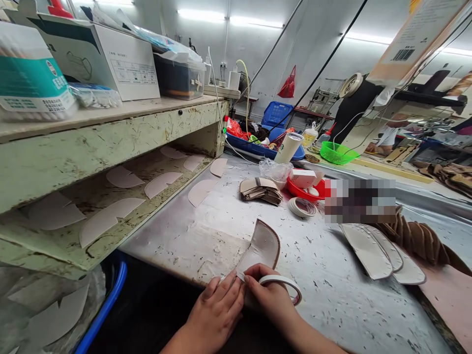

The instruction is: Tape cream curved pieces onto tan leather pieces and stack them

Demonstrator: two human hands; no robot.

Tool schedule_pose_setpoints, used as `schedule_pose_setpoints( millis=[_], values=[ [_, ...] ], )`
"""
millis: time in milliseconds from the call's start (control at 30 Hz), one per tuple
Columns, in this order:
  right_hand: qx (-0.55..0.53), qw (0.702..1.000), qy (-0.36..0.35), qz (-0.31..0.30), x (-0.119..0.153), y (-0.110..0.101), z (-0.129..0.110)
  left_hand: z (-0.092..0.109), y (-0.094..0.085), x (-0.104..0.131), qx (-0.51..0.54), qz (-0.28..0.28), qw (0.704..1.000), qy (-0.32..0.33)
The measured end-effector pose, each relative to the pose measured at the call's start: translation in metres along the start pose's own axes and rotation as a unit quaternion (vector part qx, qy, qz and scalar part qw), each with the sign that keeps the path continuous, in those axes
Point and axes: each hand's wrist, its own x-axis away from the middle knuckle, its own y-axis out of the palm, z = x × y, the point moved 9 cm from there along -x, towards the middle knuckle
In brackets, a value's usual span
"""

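A curved pale piece with a dark brown edge [266, 243] lies on the metal worktop at its front edge. Its near end is covered by my fingers. My left hand [217, 309] is closed, fingertips pressed together on that near end. Close beside it, my right hand [273, 297] is closed, thumb and forefinger pinching at the same spot. A roll of white tape [298, 290] hangs around the fingers of my right hand, and a short strip seems to lie between both hands' fingertips. Farther back are a stack of tan pieces [260, 189] and another tape roll [303, 207].
Several pale notched pieces [110, 216] rest on the shelf at left, under a ledge with boxes [125, 64]. To the right lie pale rounded panels [367, 250] and brown folded material [424, 236]. A red bowl [320, 191] and a cup [289, 147] stand behind.
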Motion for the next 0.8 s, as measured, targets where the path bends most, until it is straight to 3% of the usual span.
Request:
schedule_pose_setpoints(
  millis=[100, 167, 300, 400, 667, 800],
  values=[
    [0.044, 0.999, -0.015, -0.007, 0.001, -0.003, -0.002, 0.0, 0.001, -0.003, -0.003, -0.01, 1.0, 0.018],
    [0.121, 0.991, -0.064, -0.003, 0.005, -0.01, -0.009, 0.0, 0.002, -0.005, -0.002, -0.017, 1.0, 0.023],
    [0.302, 0.922, -0.236, 0.05, 0.022, -0.026, -0.036, 0.0, 0.001, -0.008, 0.004, -0.028, 0.999, 0.027],
    [0.361, 0.879, -0.306, 0.054, 0.03, -0.026, -0.044, -0.001, -0.003, -0.01, 0.008, -0.031, 0.999, 0.023],
    [0.366, 0.881, -0.297, 0.038, 0.021, -0.024, -0.038, -0.002, 0.004, -0.016, 0.012, -0.074, 0.997, -0.01],
    [0.38, 0.886, -0.264, 0.016, 0.014, -0.022, -0.03, 0.0, 0.008, -0.018, -0.01, -0.062, 0.997, -0.04]
  ],
)
